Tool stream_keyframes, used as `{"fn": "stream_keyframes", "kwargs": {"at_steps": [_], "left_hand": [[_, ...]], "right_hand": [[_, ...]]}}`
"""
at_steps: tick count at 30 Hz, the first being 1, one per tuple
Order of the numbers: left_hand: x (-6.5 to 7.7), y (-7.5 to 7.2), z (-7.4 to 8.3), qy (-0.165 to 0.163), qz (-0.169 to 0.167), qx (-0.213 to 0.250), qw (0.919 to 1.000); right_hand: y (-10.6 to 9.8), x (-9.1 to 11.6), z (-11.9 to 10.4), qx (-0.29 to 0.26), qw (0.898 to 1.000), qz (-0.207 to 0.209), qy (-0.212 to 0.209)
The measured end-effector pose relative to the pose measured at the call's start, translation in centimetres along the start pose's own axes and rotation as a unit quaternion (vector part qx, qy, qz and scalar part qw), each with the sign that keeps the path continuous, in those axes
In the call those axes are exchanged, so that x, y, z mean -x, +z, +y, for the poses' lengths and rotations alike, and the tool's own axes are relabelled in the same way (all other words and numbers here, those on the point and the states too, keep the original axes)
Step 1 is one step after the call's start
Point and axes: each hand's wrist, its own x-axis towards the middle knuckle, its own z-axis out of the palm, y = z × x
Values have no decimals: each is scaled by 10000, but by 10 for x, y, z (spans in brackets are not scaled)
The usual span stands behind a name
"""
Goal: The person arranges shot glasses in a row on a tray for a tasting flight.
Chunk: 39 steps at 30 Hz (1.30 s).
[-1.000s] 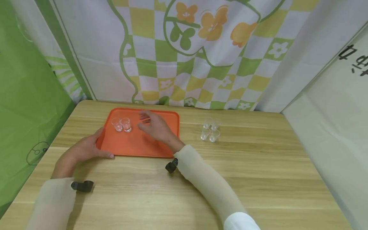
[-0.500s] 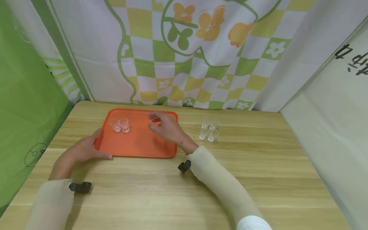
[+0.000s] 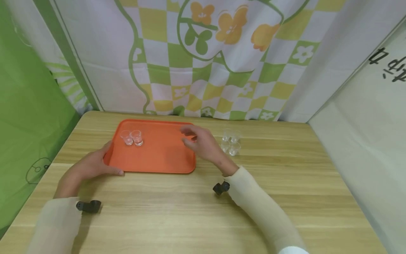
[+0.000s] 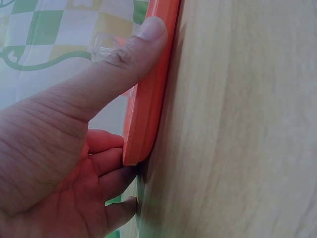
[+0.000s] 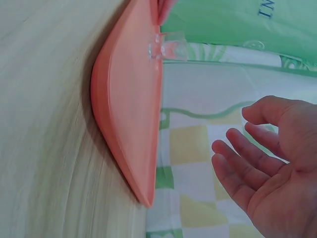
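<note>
A shallow orange tray [image 3: 152,155] lies on the wooden table, with two small clear shot glasses [image 3: 131,137] side by side near its back left. My left hand [image 3: 92,164] holds the tray's front left corner, thumb along the front rim and fingers against the left side. In the left wrist view the thumb [image 4: 133,47] lies across the orange rim. Above the tray's right edge my right hand [image 3: 204,141] holds nothing; its loosely bent fingers [image 5: 242,161] are apart from the tray in the right wrist view. Several more shot glasses [image 3: 234,148] stand clustered just right of that hand.
The wooden table [image 3: 165,211] runs on in front of and to the right of the tray. A checked, flowered curtain [image 3: 209,70] hangs behind its back edge. A green sheet [image 3: 35,106] closes the left side and a white one [image 3: 364,141] the right.
My right hand has moved right, from over the middle of the tray to its right edge, near the cluster of glasses. The left hand, the tray and the two glasses on it stay put.
</note>
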Motion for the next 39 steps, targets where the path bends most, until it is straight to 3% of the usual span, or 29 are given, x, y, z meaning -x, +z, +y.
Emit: {"fn": "stream_keyframes", "kwargs": {"at_steps": [12, 19, 39], "left_hand": [[0, 2, -1, -112, -50, 100, 9999], [2, 0, 0, -4, -21, 209, 9998], [2, -1, 2, 46, -26, 242, 9997]], "right_hand": [[-28, 28, 15, 321, 9983, 466, 138], [-42, 44, 27, 483, 9959, 733, 207], [-81, 83, 49, 590, 9872, 1242, 806]]}}
